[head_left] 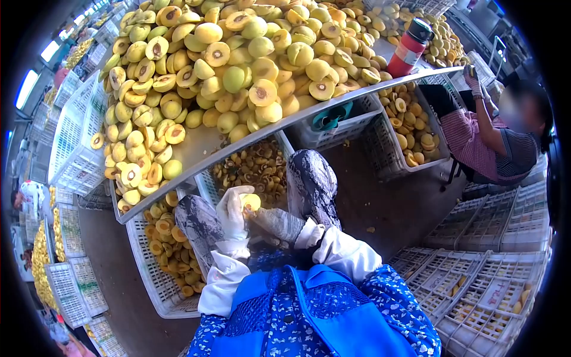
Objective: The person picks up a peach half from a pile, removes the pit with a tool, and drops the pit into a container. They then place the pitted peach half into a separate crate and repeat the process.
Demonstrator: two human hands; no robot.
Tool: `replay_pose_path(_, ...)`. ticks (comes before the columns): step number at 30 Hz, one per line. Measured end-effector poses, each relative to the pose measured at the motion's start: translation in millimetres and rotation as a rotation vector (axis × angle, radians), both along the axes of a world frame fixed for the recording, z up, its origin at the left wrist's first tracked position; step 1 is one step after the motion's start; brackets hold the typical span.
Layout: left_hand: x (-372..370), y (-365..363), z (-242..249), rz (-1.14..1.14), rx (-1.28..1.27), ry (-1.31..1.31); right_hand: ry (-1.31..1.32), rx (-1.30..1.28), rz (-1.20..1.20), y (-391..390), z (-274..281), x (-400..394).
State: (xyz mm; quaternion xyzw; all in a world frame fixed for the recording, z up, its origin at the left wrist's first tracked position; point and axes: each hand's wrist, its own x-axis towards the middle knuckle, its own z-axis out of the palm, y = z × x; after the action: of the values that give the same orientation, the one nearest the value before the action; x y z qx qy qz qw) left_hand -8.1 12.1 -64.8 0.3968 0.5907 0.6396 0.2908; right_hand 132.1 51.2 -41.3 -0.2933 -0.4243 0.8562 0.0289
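Note:
My left hand [234, 208], in a whitish glove, pinches a yellow fruit half [250, 203] that looks like a peach or apricot, its cut face showing. Close against that fruit is my right hand [278, 223] in a grey glove, with its fingers closed; whatever they hold is hidden. Below both hands, between my knees, a crate holds brown pits and scraps [253, 166]. On the metal table [199, 140] ahead lies a big heap of yellow-green fruit halves [232, 65], several with brown pits in them.
By my left leg stands a white crate [146, 279] of pitted halves. Another crate [380, 149] of halves is under the table, right. A red bottle [409, 49] stands on the table. A seated co-worker [491, 137] is at right, near stacked crates [488, 291].

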Motion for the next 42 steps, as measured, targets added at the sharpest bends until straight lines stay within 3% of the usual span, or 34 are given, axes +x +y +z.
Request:
replay_pose_path(2,0,-1,10,-0.086,-0.013,-0.238,-0.003,-0.010,0.002,-2,-3,0)
replay_pose_path(6,-4,-1,7,-0.137,-0.139,-0.464,-0.027,-0.197,0.030,-2,4,-1)
replay_pose_path(11,2,4,2,0.248,-0.170,-0.612,0.025,-0.083,0.033,-3,5,-17)
replay_pose_path(14,4,2,11,0.237,-0.215,-0.499,-0.017,-0.028,0.154,5,13,-11)
replay_pose_path(19,5,-9,12,-0.104,-0.127,-0.075,-0.094,-0.207,0.396,28,26,15)
replay_pose_path(22,-4,-9,11,-0.017,-0.210,-0.515,0.046,-0.470,0.311,10,19,13)
replay_pose_path(24,-12,-8,-2,-0.101,-0.096,-0.860,0.114,-0.299,0.138,-13,4,0)
replay_pose_path(25,-15,-9,-8,-0.133,-0.006,-1.027,0.091,-0.082,0.167,-13,4,-4)
replay_pose_path(26,-17,-11,-12,-0.163,0.090,-1.191,0.211,0.203,-0.110,-34,-28,-20)
replay_pose_path(27,-10,-20,3,0.108,0.187,-1.362,0.245,0.469,-0.138,-36,-23,-25)
replay_pose_path(28,-17,-27,1,0.187,0.167,-1.202,0.286,0.739,-0.172,-35,-18,-30)
replay_pose_path(29,-23,-35,0,0.272,0.133,-1.043,0.144,0.722,-0.052,-30,-22,-34)
replay_pose_path(30,-42,-48,15,0.241,0.083,-0.947,0.006,0.509,-0.015,-24,-36,-38)
replay_pose_path(32,-94,-75,-7,0.448,0.201,-0.690,-0.175,0.105,0.025,-4,-79,-49)
replay_pose_path(34,-156,-101,-9,0.726,-0.236,-0.066,-0.122,-0.244,0.045,15,-102,-54)
replay_pose_path(35,-160,-96,5,0.781,-0.284,0.475,-0.127,-0.320,0.067,19,-106,-55)
replay_pose_path(36,-159,-94,29,0.798,-0.334,1.020,-0.181,-0.263,0.045,14,-100,-56)
replay_pose_path(37,-145,-77,63,0.841,-0.467,1.226,-0.238,-0.209,0.019,8,-100,-54)
replay_pose_path(42,-169,60,94,0.334,-0.661,1.639,-0.364,-0.099,-0.013,0,-80,-50)
